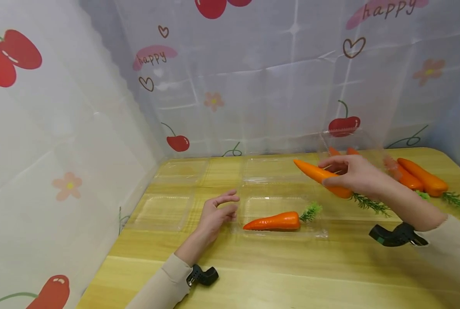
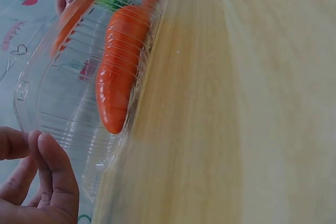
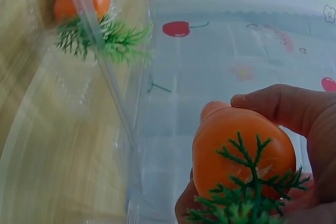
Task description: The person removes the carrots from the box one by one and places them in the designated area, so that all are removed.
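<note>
In the head view, an orange toy carrot [image 1: 278, 221] with light green leaves lies inside a clear plastic container [image 1: 253, 234], whose lid is folded back toward the wall. My left hand [image 1: 212, 214] is at the container's left end. Its fingertips meet at the rim in the left wrist view, apparently pinching it. My right hand [image 1: 359, 176] grips a second orange carrot [image 1: 315, 171] above and behind the container's right side. This carrot points left and slightly up, and its dark green leaves [image 3: 247, 203] hang toward the right wrist camera.
Several more carrots [image 1: 423, 176] lie at the right of the table, partly behind my right arm and a raised clear lid [image 1: 353, 137]. Another clear container [image 1: 158, 210] sits open at the left. Patterned sheets [image 1: 253, 94] stand behind and at the left.
</note>
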{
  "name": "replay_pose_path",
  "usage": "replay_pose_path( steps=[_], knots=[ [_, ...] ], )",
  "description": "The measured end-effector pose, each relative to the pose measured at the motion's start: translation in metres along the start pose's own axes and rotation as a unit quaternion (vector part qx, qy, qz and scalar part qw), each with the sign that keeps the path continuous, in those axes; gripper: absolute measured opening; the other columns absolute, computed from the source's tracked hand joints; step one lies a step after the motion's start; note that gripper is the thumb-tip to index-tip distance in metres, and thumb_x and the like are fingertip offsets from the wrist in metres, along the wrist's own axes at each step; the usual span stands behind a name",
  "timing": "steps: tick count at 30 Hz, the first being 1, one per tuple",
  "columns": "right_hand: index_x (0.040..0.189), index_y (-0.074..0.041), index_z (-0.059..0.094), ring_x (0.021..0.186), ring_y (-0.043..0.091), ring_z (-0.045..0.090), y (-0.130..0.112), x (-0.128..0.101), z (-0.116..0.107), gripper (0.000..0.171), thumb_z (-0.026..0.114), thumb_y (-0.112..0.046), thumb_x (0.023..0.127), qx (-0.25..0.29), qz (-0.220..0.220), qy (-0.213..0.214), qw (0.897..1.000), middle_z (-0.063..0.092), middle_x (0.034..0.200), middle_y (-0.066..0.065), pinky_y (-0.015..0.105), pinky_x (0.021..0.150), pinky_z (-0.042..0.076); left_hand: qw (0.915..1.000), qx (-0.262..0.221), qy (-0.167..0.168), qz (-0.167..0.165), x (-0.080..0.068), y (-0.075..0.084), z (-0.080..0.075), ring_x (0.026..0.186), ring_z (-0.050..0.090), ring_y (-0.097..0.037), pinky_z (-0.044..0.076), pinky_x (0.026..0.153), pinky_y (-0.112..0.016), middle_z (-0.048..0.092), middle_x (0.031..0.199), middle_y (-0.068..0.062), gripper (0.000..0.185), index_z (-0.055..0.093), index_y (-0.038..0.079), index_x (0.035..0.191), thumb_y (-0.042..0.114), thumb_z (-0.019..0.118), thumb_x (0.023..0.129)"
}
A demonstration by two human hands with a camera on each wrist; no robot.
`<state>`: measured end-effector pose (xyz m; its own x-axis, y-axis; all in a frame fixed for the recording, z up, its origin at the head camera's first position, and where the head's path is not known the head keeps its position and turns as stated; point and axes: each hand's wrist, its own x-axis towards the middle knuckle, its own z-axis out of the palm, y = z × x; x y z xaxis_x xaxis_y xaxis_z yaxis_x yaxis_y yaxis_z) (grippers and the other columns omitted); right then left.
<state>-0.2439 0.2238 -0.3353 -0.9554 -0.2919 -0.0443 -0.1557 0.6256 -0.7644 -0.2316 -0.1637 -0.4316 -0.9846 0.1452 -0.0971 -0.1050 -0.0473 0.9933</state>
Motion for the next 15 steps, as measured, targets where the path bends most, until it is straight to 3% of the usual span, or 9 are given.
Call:
replay_pose_path(
  steps=[9,15],
  knots=[
    [0.146,-0.001,0.052,0.114,0.036,0.063,0.016,-0.013,-0.025,0.061,0.075,-0.026,0.095,-0.011,0.031,0.013,0.999,0.056,0.14,0.029,0.033,0.076,0.061,1.0,-0.003,0.0,0.008,0.001,-0.002,0.0,0.06,0.063,-0.011,0.058,0.06,-0.023,0.052,0.155,-0.013,0.035,0.065,-0.015,0.124,-0.004,0.068,0.091],
    [0.148,0.002,0.048,0.107,0.034,0.065,0.027,-0.018,-0.046,0.065,0.073,-0.029,0.097,-0.03,0.054,0.019,0.998,0.054,0.14,0.034,0.034,0.072,0.061,1.0,-0.004,0.003,0.005,0.001,-0.003,0.0,0.06,0.063,-0.011,0.058,0.06,-0.023,0.053,0.154,-0.011,0.034,0.066,-0.014,0.124,-0.005,0.068,0.091]
  ],
)
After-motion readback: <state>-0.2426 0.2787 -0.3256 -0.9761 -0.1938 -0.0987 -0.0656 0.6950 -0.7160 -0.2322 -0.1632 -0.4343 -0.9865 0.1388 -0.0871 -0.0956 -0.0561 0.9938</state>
